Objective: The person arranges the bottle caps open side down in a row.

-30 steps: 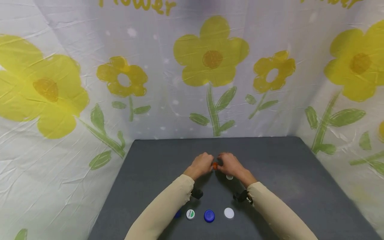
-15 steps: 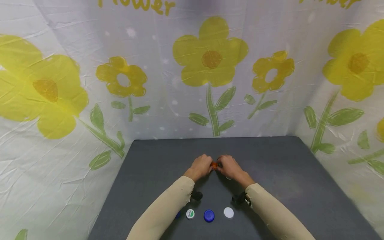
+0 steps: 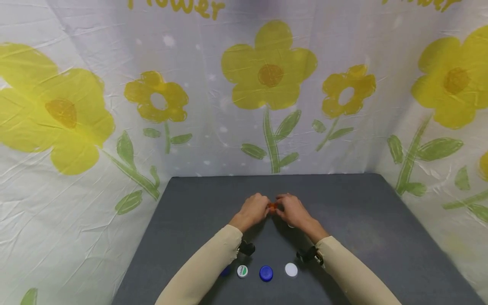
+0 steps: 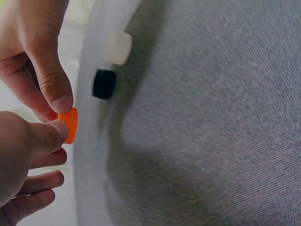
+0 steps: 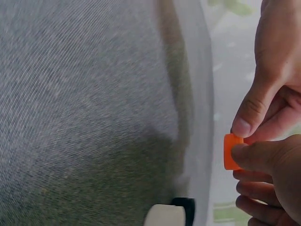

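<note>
An orange bottle cap [image 3: 272,207] is held between the two hands over the far half of the dark table. My left hand [image 3: 254,209] pinches it from the left; the thumb presses its face in the left wrist view. From the other side my right hand [image 3: 292,210] pinches the same orange cap [image 5: 232,151] between thumb and forefinger, its other fingers loosely bent. Lying on the table near the right hand are a black cap [image 4: 104,84] and a white cap [image 4: 118,48]. The right hand mostly hides these two in the head view.
Nearer me lies a row of caps: a dark blue one [image 3: 225,271] partly behind the left sleeve, a white one with green print [image 3: 242,271], a blue one [image 3: 266,273] and a plain white one [image 3: 291,270]. A flower-printed curtain [image 3: 213,144] surrounds the grey table [image 3: 343,199].
Both hands shift slightly, with the orange cap a little farther from me. The right hand's upper fingers have spread and turned about the cap. The row of caps stays put.
</note>
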The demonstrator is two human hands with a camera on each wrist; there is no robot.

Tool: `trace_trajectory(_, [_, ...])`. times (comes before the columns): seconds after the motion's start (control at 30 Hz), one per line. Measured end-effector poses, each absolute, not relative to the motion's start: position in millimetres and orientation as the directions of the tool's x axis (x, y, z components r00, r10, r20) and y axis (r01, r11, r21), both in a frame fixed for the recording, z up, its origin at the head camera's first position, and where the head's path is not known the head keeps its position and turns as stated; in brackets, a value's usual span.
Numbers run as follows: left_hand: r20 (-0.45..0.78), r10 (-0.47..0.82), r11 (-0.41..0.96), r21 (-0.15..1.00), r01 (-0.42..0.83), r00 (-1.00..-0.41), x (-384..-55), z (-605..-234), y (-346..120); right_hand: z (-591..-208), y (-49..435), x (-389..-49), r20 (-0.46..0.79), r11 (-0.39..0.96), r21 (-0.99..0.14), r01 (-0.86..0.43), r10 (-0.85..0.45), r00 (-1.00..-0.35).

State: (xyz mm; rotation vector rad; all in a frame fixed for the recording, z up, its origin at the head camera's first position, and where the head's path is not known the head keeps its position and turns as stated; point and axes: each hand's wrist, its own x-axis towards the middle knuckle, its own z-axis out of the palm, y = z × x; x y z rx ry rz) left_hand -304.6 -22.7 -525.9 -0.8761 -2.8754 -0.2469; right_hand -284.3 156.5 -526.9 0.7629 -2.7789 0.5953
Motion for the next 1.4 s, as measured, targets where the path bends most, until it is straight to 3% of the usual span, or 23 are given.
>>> trace_trajectory(0.53, [0.224,0.574,0.789,0.106,0.605,-0.788,-269,-478,-37,-497,154,-254,0.466,0.717,-0.368,-0.591,-0.408,-0.785])
trace_trajectory(1.0, [0.306,0.606,0.749,0.094,0.656,-0.735,-233,-457,-57,-476,146,-221,0.481,0.667,-0.453,-0.592,-0.377,-0.792])
trace_trajectory(1.4, [0.469,0.635,0.676,0.048,0.735,-0.614,-212,-459,-73,-474,147,-209,0.403,0.610,-0.575,-0.546,-0.369,-0.837])
